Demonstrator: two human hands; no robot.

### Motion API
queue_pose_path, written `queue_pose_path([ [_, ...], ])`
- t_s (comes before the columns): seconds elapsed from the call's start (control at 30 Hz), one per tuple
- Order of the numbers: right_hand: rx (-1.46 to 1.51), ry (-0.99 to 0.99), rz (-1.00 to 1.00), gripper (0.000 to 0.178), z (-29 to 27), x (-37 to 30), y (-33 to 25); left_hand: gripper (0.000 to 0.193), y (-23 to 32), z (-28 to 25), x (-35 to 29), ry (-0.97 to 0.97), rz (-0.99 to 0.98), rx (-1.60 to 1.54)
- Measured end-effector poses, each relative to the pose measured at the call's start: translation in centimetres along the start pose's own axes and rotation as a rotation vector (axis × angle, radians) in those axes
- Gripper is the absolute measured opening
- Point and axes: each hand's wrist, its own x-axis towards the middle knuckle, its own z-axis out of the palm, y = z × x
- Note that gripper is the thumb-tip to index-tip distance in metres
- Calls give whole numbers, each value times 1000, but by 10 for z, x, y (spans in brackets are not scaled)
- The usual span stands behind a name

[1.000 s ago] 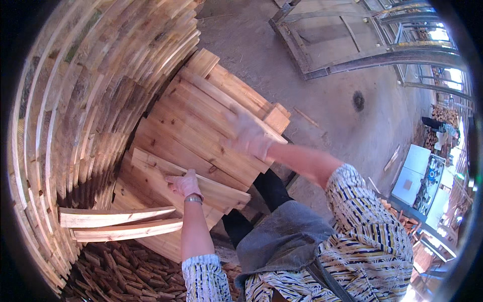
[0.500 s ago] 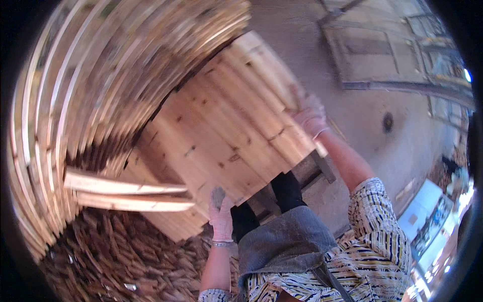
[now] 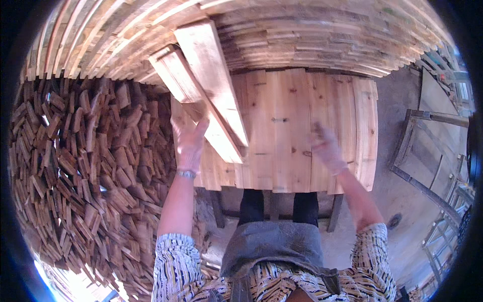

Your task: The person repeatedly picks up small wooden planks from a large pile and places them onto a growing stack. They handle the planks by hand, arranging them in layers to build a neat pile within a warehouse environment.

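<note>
A row of pale wooden boards lies side by side before me on a low support, with knots in the wood. Across its left part lie a few loose boards, slanting, one end toward the tall stack. My left hand, in a light glove, is beside the lower edge of these loose boards, thumb and fingers spread; no board is gripped in it. My gloved right hand is over the right half of the row. Its fingers are smeared by motion, and contact with the wood cannot be made out.
A tall stack of boards rises along the far side. On the left spreads a big heap of short wood pieces. Dark legs of the support show under the near edge. At right, a metal frame stands on the concrete floor.
My view has swung leftward, so the board row now sits straight ahead. My right hand has left the row's right edge and come in over it. My left hand is now beside the loose boards.
</note>
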Motion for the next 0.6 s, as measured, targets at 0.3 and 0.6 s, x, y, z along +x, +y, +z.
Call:
queue_pose_path([
  [0.3,546,-72,85,70,166,112,-210,148,-21,-5,87,86,121,-10],
  [0.6,96,84,245,79,54,-25,-176,89,-153,-60,79,-780,-170,-424],
])
